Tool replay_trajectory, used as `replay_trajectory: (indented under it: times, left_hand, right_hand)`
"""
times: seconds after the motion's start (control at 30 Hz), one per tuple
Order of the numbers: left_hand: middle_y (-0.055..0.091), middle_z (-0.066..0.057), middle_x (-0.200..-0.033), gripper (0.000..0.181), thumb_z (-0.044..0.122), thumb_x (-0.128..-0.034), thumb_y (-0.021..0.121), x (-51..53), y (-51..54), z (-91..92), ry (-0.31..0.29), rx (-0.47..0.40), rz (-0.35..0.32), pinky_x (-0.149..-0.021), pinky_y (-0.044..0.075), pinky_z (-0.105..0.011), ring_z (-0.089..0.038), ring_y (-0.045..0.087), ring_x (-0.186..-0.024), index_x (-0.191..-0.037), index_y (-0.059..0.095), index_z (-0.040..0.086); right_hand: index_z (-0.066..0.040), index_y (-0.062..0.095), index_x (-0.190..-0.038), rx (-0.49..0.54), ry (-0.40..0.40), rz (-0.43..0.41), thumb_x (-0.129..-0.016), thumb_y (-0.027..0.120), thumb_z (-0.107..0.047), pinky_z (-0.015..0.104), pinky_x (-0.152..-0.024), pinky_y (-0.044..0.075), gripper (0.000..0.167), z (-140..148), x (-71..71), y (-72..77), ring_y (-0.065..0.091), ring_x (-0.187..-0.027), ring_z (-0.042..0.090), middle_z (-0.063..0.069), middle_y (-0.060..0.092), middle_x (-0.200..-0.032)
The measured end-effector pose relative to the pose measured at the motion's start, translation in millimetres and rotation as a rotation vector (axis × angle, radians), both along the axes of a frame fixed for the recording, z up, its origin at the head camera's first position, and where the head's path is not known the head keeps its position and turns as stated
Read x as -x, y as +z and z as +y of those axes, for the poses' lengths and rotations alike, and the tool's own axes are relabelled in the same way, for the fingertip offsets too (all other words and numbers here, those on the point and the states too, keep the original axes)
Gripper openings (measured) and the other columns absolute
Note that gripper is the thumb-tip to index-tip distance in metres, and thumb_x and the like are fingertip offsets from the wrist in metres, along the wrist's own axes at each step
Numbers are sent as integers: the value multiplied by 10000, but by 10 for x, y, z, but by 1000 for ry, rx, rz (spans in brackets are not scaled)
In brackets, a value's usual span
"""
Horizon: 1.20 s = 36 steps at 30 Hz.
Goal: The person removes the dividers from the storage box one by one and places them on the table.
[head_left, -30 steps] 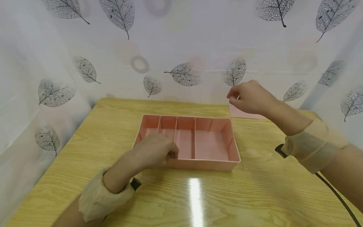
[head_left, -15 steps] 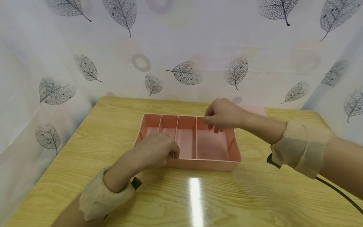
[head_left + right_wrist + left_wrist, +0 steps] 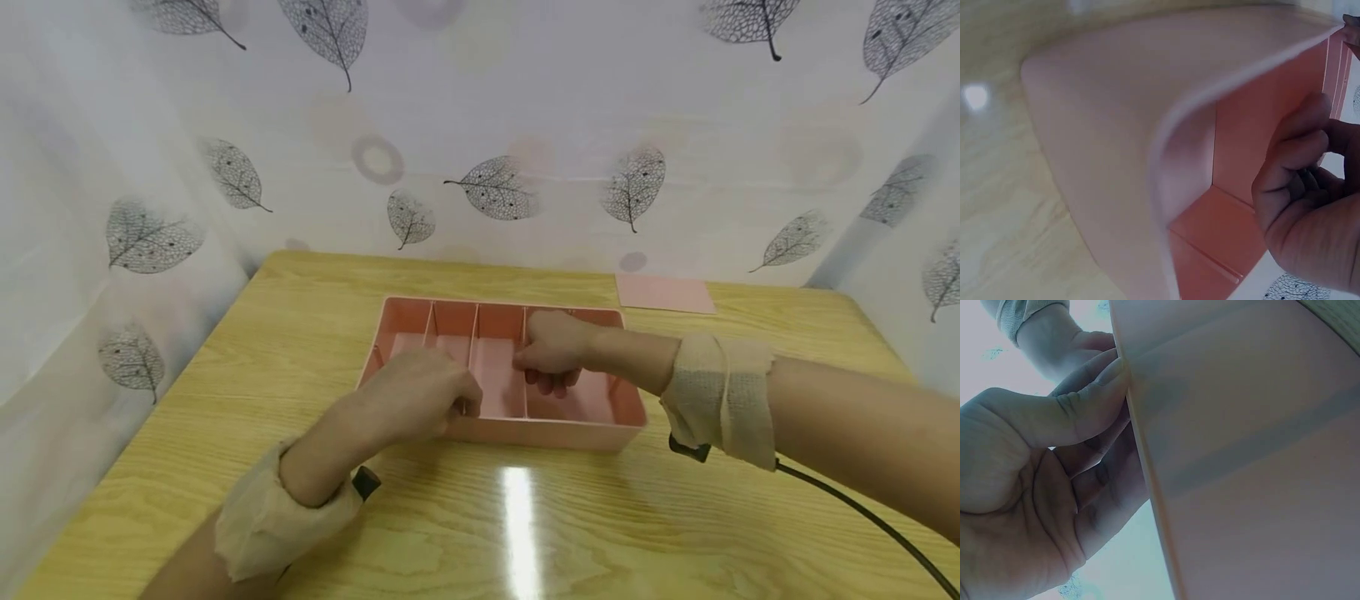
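Observation:
A pink box (image 3: 536,433) with thin upright dividers stands on the wooden table. My left hand (image 3: 416,396) pinches its front wall; in the left wrist view the thumb of that hand (image 3: 1041,450) lies on the wall's outer face near the rim, with the fingers partly behind it. Over the large right compartment is my right hand (image 3: 558,350), fingers curled, thumb side beside the rightmost full divider (image 3: 526,400). Nothing shows in the right hand (image 3: 1310,200) in the right wrist view, where it hangs at the box's opening (image 3: 1229,150); whether it touches the divider is unclear.
A flat pink sheet (image 3: 666,294) lies at the table's back edge, right of the box. A white curtain with leaf prints (image 3: 525,108) hangs behind and beside the table (image 3: 375,533). A black cable (image 3: 862,504) trails from the right wrist.
My right hand has moved left and down, from above the pink sheet to over the box's right compartment, uncovering the sheet. The left hand has kept its hold on the front wall.

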<state>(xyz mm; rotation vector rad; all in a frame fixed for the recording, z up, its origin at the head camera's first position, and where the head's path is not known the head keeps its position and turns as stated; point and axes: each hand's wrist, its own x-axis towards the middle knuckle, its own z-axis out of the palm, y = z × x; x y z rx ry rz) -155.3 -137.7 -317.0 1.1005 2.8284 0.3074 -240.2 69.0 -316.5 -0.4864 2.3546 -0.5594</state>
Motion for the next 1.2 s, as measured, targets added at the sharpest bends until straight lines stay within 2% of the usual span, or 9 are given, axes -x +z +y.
replay_trajectory:
  times: [0.17, 0.37, 0.57, 0.83, 1.2]
  left_hand:
    - [714, 87, -796, 307, -96, -786, 682, -6, 35, 2, 19, 8, -7, -699, 535, -260, -88, 639, -760, -821, 787, 191]
    - [715, 82, -789, 307, -96, -779, 675, 0, 26, 12, 5, -4, 3, -685, 529, -250, -86, 636, -745, -818, 788, 187]
    - [709, 88, -786, 335, -119, -757, 662, -15, 8, 33, 16, -13, -7, -676, 524, -240, -71, 616, -729, -815, 789, 185]
    - [660, 94, -723, 318, -121, -739, 653, -15, 3, 50, -2, -9, 3, -623, 484, -223, -53, 554, -667, -776, 767, 174]
    - [671, 91, -731, 304, -111, -749, 664, -16, 11, 36, 14, -2, -7, -630, 496, -225, -56, 558, -667, -783, 772, 171]
  right_hand:
    - [-50, 666, -638, 23, -42, 2, -945, 508, -140, 206, -411, 458, 357, -28, -8, -25, 564, -407, 86, 16, 603, -505]
    - [-53, 666, -633, 16, -56, -5, -948, 510, -143, 207, -409, 456, 363, -26, -18, -17, 559, -402, 86, 14, 599, -500]
    - [-60, 655, -621, 18, -61, -11, -949, 509, -137, 205, -400, 439, 367, -11, -41, -3, 546, -395, 90, 11, 589, -493]
    - [-42, 658, -637, 29, -61, -13, -943, 494, -125, 204, -399, 440, 357, 12, -38, 45, 551, -395, 84, 7, 582, -493]
    - [-29, 679, -652, 24, -57, 9, -928, 499, -132, 213, -391, 440, 345, -19, -18, 129, 565, -393, 95, 19, 601, -501]
